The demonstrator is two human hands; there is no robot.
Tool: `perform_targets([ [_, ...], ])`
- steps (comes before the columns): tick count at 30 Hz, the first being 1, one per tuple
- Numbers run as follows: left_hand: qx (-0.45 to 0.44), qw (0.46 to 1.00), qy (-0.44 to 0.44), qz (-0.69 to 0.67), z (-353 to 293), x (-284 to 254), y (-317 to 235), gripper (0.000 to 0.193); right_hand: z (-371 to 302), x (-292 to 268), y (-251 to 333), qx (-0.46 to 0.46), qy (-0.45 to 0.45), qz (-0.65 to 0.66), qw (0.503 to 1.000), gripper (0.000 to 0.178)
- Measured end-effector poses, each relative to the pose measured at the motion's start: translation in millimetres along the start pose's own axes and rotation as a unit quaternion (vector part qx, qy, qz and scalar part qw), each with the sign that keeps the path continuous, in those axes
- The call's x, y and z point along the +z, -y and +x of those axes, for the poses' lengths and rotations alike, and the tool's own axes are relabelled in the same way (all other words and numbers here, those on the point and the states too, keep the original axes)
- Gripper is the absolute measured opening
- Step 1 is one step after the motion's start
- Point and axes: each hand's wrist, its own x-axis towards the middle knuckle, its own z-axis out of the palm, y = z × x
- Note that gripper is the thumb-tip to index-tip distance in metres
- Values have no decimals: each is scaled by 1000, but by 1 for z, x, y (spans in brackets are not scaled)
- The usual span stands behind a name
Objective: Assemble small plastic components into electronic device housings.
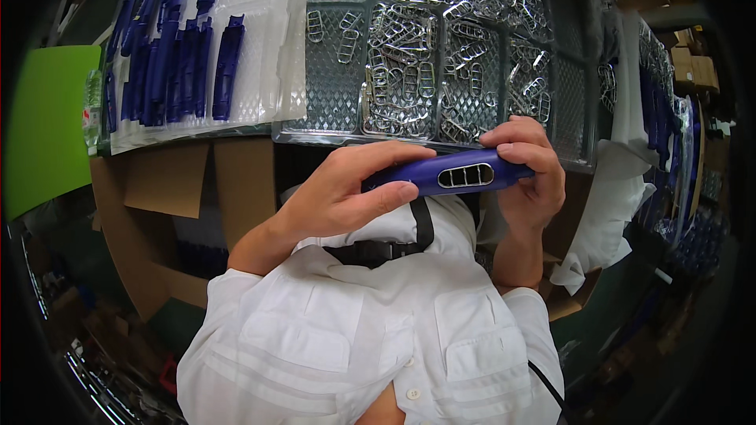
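Note:
Between my two hands lies a long blue plastic housing (pixel 424 175), held crosswise in front of my body. An oval chrome frame with several crossbars (pixel 466 176) sits in the opening toward the housing's right part. My left hand (pixel 358 185) grips the left end, thumb along the near side and fingers along the far side. Around the right end my right hand (pixel 534 169) is closed, its fingertips on the top edge. Just beyond, a clear compartment tray (pixel 335 71) bears many loose chrome frames (pixel 400 79) of the same oval shape.
To the left, several blue housings (pixel 185 63) lie on a white textured sheet (pixel 256 39). A plastic bottle (pixel 92 106) stands beside a bright green panel (pixel 47 126). Open cardboard boxes (pixel 169 181) sit below the table edge. White wrapping (pixel 614 205) hangs at the right.

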Motion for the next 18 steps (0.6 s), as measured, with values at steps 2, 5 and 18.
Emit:
perform_targets([
  [2, -131, 980, 85, -123, 8, 5, 0, 39, 1, -1, -1, -40, 45, -13, 998, 41],
  [5, -196, 957, 64, -202, 16, 11, -5, 37, -1, 7, 19, 184, -36, 68, 980, 51],
  [18, -60, 997, -14, -42, 26, 35, 4, 40, -28, 27, 35, 295, -54, 351, 887, 49],
])
